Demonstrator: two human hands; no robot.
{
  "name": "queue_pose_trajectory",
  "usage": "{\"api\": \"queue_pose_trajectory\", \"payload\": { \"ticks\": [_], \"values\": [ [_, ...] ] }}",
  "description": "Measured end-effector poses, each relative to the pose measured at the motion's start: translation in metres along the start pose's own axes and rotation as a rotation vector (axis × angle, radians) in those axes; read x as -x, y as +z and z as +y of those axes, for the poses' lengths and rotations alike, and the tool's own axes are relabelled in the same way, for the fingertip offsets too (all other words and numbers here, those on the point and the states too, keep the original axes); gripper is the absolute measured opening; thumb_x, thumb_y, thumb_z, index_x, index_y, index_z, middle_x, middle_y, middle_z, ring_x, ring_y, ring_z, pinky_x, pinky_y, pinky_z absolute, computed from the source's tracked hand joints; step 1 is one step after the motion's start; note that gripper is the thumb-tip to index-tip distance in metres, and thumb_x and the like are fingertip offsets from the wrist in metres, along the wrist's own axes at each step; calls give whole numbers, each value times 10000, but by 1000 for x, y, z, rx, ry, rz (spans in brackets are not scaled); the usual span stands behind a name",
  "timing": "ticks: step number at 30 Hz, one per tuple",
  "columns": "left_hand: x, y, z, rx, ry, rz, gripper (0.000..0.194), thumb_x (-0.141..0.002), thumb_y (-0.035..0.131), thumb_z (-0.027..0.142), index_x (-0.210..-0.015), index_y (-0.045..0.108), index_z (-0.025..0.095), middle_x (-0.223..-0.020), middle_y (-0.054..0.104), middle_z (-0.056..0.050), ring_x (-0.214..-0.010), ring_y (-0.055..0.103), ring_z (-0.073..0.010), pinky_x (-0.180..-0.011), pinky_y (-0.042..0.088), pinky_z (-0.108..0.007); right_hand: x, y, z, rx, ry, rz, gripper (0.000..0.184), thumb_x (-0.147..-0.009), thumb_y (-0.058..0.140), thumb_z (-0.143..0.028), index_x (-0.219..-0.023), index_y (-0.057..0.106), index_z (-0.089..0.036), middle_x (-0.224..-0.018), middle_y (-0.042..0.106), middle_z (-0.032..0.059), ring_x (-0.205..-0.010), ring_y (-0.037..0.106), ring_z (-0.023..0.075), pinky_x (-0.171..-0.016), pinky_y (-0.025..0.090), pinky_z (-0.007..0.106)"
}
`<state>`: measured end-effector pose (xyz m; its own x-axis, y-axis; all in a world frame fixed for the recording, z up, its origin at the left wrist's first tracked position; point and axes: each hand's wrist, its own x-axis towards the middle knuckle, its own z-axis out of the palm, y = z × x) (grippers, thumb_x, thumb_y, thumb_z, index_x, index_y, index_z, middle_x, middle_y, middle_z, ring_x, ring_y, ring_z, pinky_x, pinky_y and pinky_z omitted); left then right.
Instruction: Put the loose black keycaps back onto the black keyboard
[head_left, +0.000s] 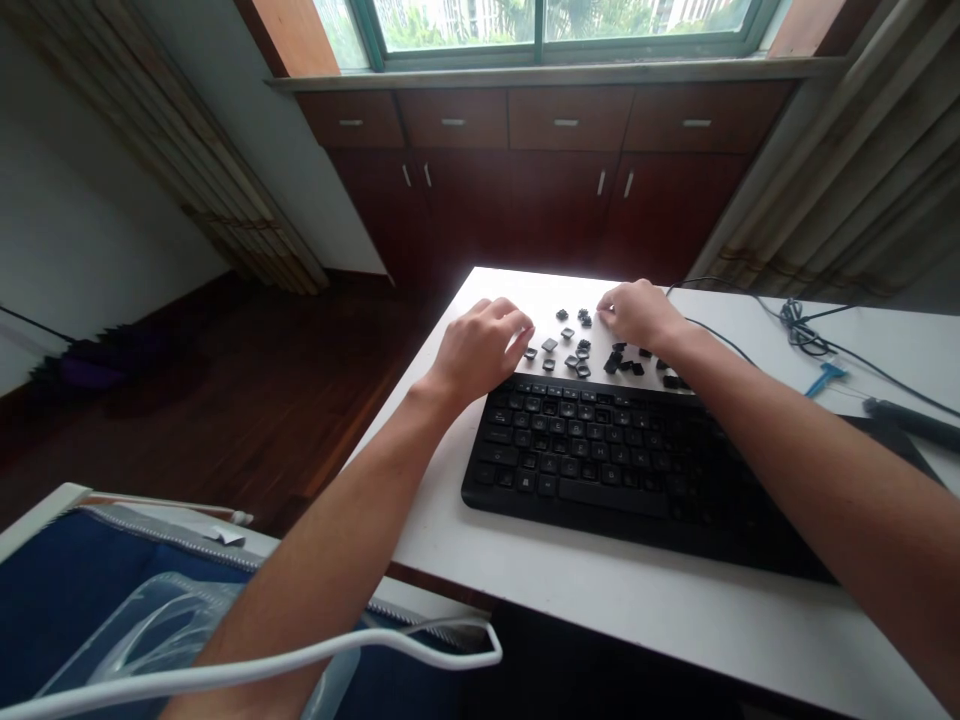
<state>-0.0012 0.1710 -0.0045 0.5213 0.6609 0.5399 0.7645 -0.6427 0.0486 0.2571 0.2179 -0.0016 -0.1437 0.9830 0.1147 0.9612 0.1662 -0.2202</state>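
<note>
A black keyboard [600, 495] with several bare key spots lies on the white table [480, 540]. Behind it several loose black keycaps [550, 345] are scattered, some upturned. My left hand [484, 345] rests at the left of these caps, fingers bent, with thumb and index finger close together. Whether anything sits between those tips is too small to tell. On the other side of the caps, my right hand [641, 312] has its fingertips pinched together just above the tabletop; what they hold, if anything, is hidden. Its forearm covers part of the keyboard's right side.
A blue plastic tool [825, 378] and a tangled black cable [802, 325] lie at the right, near a dark rod-like object [911, 425]. Lower left, a white metal rod [300, 658] crosses before a blue fabric item [45, 590]. Wooden cabinets [510, 200] stand beyond the table.
</note>
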Motion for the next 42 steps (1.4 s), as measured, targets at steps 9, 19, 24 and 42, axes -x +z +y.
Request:
{"api": "queue_pose_trajectory", "payload": {
  "ticks": [9,19,24,42],
  "values": [
    [0,0,1,20,-3,-16,255,-985,485,314,-996,714,202,-1046,685,-71,-965,620,-226,-756,509,-332,7,-12,0,-116,7,139,217,-881,628,-160,-1031,778,-113,-957,766,129,-873,698,246,-845,543,389],
    [-1,-2,7,95,25,37,236,-975,510,328,-1002,710,204,-1021,686,-48,-928,623,-207,-828,517,-330,99,-52,7,-427,-114,362,189,-888,681,-355,-1000,767,-230,-967,772,40,-870,722,188,-833,604,343],
    [-1,-3,21,169,74,57,207,-968,536,321,-1004,708,214,-1005,687,-34,-917,620,-188,-824,520,-321,167,-55,16,-498,-158,339,123,-878,710,-335,-969,760,-268,-971,747,25,-853,713,172,-754,619,300],
    [0,0,50,256,306,-2,100,-900,645,215,-987,690,197,-1006,707,-35,-919,649,-182,-798,552,-324,211,-35,24,-427,-379,302,267,-900,660,-146,-1159,691,-202,-1111,693,66,-950,684,148,-846,592,263]
  ]
}}
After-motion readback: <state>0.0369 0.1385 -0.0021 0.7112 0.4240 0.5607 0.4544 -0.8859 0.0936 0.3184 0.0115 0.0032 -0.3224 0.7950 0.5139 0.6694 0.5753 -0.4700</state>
